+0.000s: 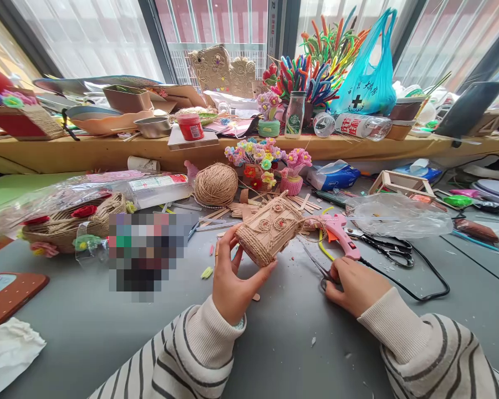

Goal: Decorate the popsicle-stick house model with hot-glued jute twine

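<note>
My left hand (pixel 235 280) grips a small craft-stick pot (pixel 268 230) tilted above the table. Twine wraps its rims, and coiled twine rosettes, one with a red centre, decorate its side. A loose twine end (pixel 322 227) trails from its right side. In my right hand (pixel 353 282) are scissors (pixel 316 263), with the fingers at the handles and the blades pointing up and left toward the pot. Just beyond the scissors lies a pink glue gun (pixel 341 235) with a black cord.
A twine ball (pixel 216 184), loose craft sticks (pixel 216 217) and pipe-cleaner flowers (pixel 258 158) stand behind the pot. Black-handled scissors (pixel 393 250) and a clear plastic bag (pixel 399 213) lie to the right. A twine basket (pixel 62 227) is left; a cluttered ledge (pixel 128 149) runs along the back.
</note>
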The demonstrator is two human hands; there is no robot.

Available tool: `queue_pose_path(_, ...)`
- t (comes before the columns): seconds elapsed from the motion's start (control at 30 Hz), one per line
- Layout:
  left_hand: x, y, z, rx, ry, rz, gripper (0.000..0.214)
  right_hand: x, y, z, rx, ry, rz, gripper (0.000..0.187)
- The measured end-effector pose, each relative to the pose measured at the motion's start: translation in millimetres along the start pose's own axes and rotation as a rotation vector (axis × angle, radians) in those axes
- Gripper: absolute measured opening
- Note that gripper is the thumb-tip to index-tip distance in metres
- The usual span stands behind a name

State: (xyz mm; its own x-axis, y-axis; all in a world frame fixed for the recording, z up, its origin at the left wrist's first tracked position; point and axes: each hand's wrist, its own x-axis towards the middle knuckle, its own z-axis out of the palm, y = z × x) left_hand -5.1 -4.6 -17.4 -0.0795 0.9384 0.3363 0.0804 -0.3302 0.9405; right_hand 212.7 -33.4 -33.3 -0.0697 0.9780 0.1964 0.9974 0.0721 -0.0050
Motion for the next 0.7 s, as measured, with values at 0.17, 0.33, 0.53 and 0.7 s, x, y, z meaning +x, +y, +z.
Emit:
queue_pose_path(0.17,3,1,0.2,-0.087,0.009,-0.071,0.070,6,7,-6,0.172,-0.076,0.004,0.007)
queue_pose_path(0.33,4,2,1.1,-0.136,0.054,-0.104,0.070,11,1,-25,0.665,-0.018,0.144,0.015)
queue_pose_path(0.53,3,2,1.1,-0.117,0.036,-0.069,0.070,11,-7,-35,1.154,-0.158,0.202,0.035)
queue_pose_path(0.7,1,3,0.3,-0.080,-0.013,-0.022,0.071,12,-1,-32,1.188,-0.276,-0.056,0.050)
